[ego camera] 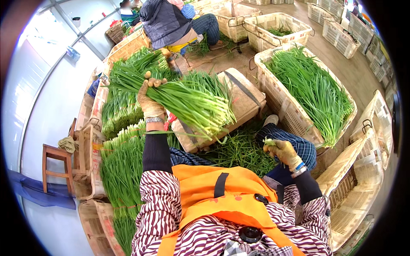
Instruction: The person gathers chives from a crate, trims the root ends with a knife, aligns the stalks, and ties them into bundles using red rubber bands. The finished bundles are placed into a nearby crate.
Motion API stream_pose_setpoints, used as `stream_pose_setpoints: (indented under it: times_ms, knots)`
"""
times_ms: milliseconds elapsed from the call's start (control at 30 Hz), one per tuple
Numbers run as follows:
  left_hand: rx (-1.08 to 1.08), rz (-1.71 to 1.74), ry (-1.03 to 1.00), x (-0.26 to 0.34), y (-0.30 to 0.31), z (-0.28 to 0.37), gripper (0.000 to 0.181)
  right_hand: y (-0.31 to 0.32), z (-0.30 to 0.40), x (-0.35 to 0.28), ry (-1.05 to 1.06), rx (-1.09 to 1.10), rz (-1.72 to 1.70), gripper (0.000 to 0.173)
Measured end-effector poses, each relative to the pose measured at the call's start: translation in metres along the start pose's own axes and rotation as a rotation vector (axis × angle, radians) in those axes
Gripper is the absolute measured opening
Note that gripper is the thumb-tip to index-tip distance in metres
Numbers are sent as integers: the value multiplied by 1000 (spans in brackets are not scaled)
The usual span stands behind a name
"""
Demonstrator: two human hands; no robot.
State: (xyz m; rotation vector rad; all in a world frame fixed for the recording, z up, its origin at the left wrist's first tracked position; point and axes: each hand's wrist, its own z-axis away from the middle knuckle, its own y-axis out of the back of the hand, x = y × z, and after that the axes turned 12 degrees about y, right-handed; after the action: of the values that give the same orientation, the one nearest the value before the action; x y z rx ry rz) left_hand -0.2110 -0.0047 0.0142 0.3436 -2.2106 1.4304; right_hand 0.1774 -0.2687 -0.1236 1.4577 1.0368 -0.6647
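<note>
My left hand (151,97), in a soiled glove, grips a thick bunch of green leafy stalks, likely Chinese chives (195,105). Their pale stem ends point right, over a box-like block (245,96) with a dark strap across it. More loose stalks (205,80) lie on the block behind the bunch. Close to my right knee, my gloved right hand (286,153) pinches a small pale-green piece of plant (269,141). Cut leaves and trimmings (240,150) cover the floor between my legs.
Tied chive bundles (125,169) are stacked along my left. A plastic crate (288,118) full of chives (310,92) stands front right; another crate (355,182) is near my right elbow. A seated person (169,24) is ahead. A wooden stool (57,156) stands by the left wall.
</note>
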Motion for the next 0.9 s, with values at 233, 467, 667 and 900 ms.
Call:
stream_pose_setpoints:
  times_ms: [233, 467, 667, 900]
  knots:
    - [-36, 13, 102, -33, -24, 4, 27, -18, -54, -96, 382, 382, 272, 26]
    - [-163, 73, 71, -45, -47, 13, 26, -53, -74, -73, 233, 242, -553, 73]
    - [-190, 77, 86, -53, -50, 17, 29, -87, -89, -52, 104, 266, -1067, 79]
    - [-157, 68, 90, -59, -41, 19, 30, -100, -99, -79, 185, 273, -1208, 65]
